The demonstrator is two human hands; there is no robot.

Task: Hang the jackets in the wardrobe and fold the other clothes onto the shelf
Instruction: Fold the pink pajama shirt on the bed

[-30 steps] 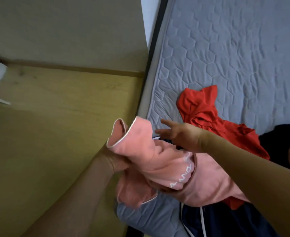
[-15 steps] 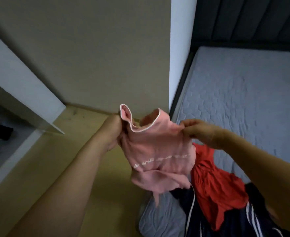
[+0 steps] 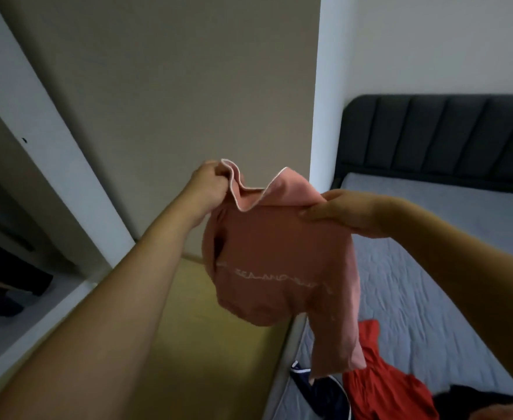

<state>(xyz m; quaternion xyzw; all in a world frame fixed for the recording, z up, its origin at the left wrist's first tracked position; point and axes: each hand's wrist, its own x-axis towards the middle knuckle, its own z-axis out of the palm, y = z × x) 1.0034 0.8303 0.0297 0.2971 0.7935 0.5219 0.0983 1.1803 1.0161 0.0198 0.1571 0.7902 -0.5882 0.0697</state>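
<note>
Head camera shows my left hand (image 3: 208, 184) pinching the pink top (image 3: 279, 268) at its collar. My right hand (image 3: 337, 212) grips its other shoulder above the bed (image 3: 431, 268).

The white lettering across the pink top (image 3: 282, 262) is smeared by motion and only partly readable. The fingertips of the left hand (image 3: 209, 184) are buried in the fabric at the neckline, and the right hand (image 3: 337, 212) hides the shoulder it grips. The pink top's hanging sleeve covers part of the red garment (image 3: 379, 386), which is also cut off by the bottom edge. The navy garment with white stripes (image 3: 318, 389) shows only as a corner beneath them. Dark things in the wardrobe (image 3: 12, 286) at the left are too dim to identify. A black item (image 3: 479, 398) at the lower right corner cannot be made out.
</note>
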